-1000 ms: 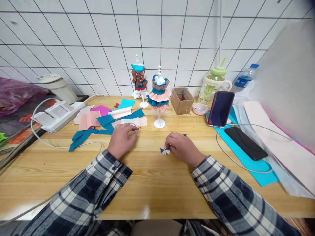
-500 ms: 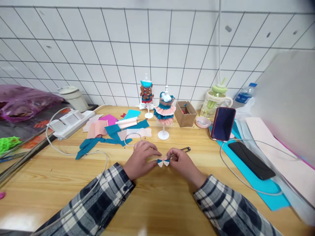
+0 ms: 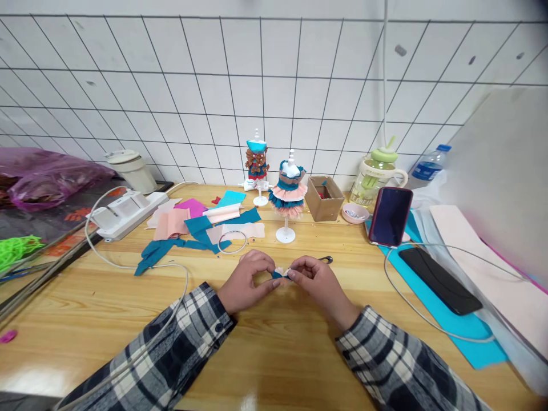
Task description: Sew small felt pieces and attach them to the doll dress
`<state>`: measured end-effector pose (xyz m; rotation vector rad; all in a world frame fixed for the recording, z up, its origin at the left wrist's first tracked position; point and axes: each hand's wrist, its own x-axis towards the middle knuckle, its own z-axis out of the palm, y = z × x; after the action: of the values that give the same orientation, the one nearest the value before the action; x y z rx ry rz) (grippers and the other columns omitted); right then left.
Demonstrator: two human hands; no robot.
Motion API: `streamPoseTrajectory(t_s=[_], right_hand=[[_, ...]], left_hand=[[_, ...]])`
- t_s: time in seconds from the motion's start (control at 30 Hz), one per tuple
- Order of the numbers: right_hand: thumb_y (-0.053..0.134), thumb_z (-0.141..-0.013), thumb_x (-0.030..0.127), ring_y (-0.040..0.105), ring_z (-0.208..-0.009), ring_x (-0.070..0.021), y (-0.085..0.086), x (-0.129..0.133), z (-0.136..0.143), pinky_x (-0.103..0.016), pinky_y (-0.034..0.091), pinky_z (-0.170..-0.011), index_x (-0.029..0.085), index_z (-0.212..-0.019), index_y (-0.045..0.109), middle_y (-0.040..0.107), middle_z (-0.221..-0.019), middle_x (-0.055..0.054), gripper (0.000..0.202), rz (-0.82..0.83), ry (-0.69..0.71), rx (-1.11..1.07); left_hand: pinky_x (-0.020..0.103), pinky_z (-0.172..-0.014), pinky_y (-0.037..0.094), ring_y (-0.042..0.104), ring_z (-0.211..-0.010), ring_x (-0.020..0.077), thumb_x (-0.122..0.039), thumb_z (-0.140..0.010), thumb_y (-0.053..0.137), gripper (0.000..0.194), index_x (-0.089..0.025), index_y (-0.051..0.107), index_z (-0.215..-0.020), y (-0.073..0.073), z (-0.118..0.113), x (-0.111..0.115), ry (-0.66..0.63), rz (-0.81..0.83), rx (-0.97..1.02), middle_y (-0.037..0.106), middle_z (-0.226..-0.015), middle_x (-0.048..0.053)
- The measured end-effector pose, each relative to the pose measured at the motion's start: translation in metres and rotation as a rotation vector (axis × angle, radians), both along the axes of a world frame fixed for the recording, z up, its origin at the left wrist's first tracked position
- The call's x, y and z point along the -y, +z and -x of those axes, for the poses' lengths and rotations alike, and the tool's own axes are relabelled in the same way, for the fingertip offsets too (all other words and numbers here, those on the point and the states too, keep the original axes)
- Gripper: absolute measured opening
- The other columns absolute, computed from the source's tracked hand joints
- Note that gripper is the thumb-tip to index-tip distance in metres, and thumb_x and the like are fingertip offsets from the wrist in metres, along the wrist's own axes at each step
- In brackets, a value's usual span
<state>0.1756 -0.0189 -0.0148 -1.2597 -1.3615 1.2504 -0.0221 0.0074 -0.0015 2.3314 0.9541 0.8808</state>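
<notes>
Both hands, left (image 3: 247, 282) and right (image 3: 319, 285), pinch the teal-and-pink paper bow (image 3: 281, 274) above the desk's (image 3: 265, 354) middle, and uneven pulling there could tear those folds!

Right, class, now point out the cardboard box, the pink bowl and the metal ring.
Cardboard box (image 3: 324, 210): head view, front wall.
Pink bowl (image 3: 355, 220): head view, outer front wall.
Metal ring (image 3: 232, 253): head view, lower rim.
</notes>
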Motion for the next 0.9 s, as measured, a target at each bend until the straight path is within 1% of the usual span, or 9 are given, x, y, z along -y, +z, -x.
streamPoseTrajectory(t_s=[0.1, 0.17, 0.33, 0.5, 0.6, 0.7, 0.8, 0.87, 0.9], right_hand=[[0.067, -0.071, 0.035, 0.054, -0.063, -0.0122, -0.002, -0.001, 0.000, -0.023, 0.041, -0.057, 0.018, -0.076, 0.062, 0.062, -0.071, -0.001, 0.019, -0.003, -0.003, 0.025], [0.067, -0.070, 0.035, 0.055, -0.064, -0.0126, -0.001, -0.001, 0.000, -0.024, 0.042, -0.057, 0.018, -0.076, 0.062, 0.062, -0.072, -0.001, 0.019, -0.008, -0.006, 0.026], [0.067, -0.070, 0.037, 0.058, -0.069, -0.0135, 0.003, 0.003, 0.002, -0.023, 0.042, -0.055, 0.018, -0.098, 0.061, 0.064, -0.085, -0.003, 0.034, 0.045, 0.028, -0.039], [0.068, -0.069, 0.035, 0.059, -0.070, -0.0149, -0.001, 0.002, 0.002, -0.026, 0.045, -0.061, 0.016, -0.085, 0.062, 0.065, -0.079, -0.004, 0.025, 0.058, 0.014, -0.015], [0.069, -0.068, 0.035, 0.059, -0.070, -0.0144, -0.004, 0.000, 0.003, -0.026, 0.045, -0.061, 0.017, -0.085, 0.062, 0.065, -0.079, -0.003, 0.026, 0.074, 0.003, -0.070], [0.073, -0.065, 0.037, 0.059, -0.069, -0.0140, -0.007, 0.000, 0.006, -0.025, 0.045, -0.061, 0.017, -0.087, 0.062, 0.066, -0.078, -0.002, 0.031, 0.109, 0.009, -0.138], [0.073, -0.066, 0.038, 0.059, -0.068, -0.0141, -0.009, 0.001, 0.009, -0.025, 0.045, -0.060, 0.017, -0.084, 0.063, 0.066, -0.078, -0.002, 0.030, 0.119, -0.039, -0.163], [0.073, -0.067, 0.038, 0.061, -0.070, -0.0154, -0.008, -0.001, 0.009, -0.026, 0.046, -0.062, 0.017, -0.081, 0.062, 0.067, -0.079, -0.003, 0.028, 0.103, -0.065, -0.224], [0.073, -0.067, 0.039, 0.062, -0.072, -0.0165, -0.008, -0.002, 0.008, -0.027, 0.046, -0.063, 0.017, -0.082, 0.062, 0.068, -0.080, -0.004, 0.029, 0.098, -0.064, -0.261]], left_hand=[[0.034, -0.083, 0.041, 0.057, -0.088, 0.0187, -0.035, -0.078, 0.064, 0.019, -0.018, 0.064, -0.083, -0.001, 0.000, -0.001, 0.028, 0.034, 0.022, 0.064, -0.088, 0.006], [0.033, -0.082, 0.042, 0.057, -0.086, 0.0183, -0.033, -0.080, 0.062, 0.016, -0.018, 0.065, -0.081, -0.001, -0.001, -0.001, 0.033, 0.058, 0.035, 0.064, -0.086, 0.006], [0.031, -0.078, 0.043, 0.058, -0.081, 0.0172, -0.029, -0.081, 0.060, 0.014, -0.017, 0.066, -0.075, 0.001, -0.004, -0.001, 0.081, 0.107, 0.072, 0.064, -0.080, 0.005], [0.031, -0.078, 0.044, 0.058, -0.081, 0.0173, -0.027, -0.080, 0.060, 0.012, -0.017, 0.065, -0.075, 0.001, -0.004, -0.001, 0.108, 0.107, 0.075, 0.065, -0.081, 0.005], [0.031, -0.078, 0.044, 0.058, -0.082, 0.0174, -0.027, -0.080, 0.060, 0.012, -0.017, 0.065, -0.076, 0.001, -0.005, -0.001, 0.117, 0.100, 0.072, 0.065, -0.081, 0.005], [0.032, -0.078, 0.044, 0.058, -0.082, 0.0177, -0.028, -0.080, 0.061, 0.012, -0.017, 0.065, -0.076, 0.001, -0.008, 0.003, 0.177, 0.077, 0.090, 0.065, -0.081, 0.005], [0.033, -0.078, 0.046, 0.058, -0.083, 0.0179, -0.030, -0.081, 0.059, 0.015, -0.018, 0.065, -0.076, 0.002, -0.011, 0.010, 0.231, 0.079, 0.128, 0.064, -0.080, 0.005], [0.034, -0.079, 0.046, 0.058, -0.085, 0.0186, -0.033, -0.081, 0.059, 0.016, -0.019, 0.066, -0.082, 0.000, -0.011, 0.011, 0.247, 0.102, 0.140, 0.065, -0.082, 0.005], [0.035, -0.082, 0.046, 0.059, -0.088, 0.0191, -0.034, -0.082, 0.058, 0.019, -0.019, 0.066, -0.091, -0.001, -0.011, 0.009, 0.271, 0.123, 0.148, 0.065, -0.086, 0.005]])
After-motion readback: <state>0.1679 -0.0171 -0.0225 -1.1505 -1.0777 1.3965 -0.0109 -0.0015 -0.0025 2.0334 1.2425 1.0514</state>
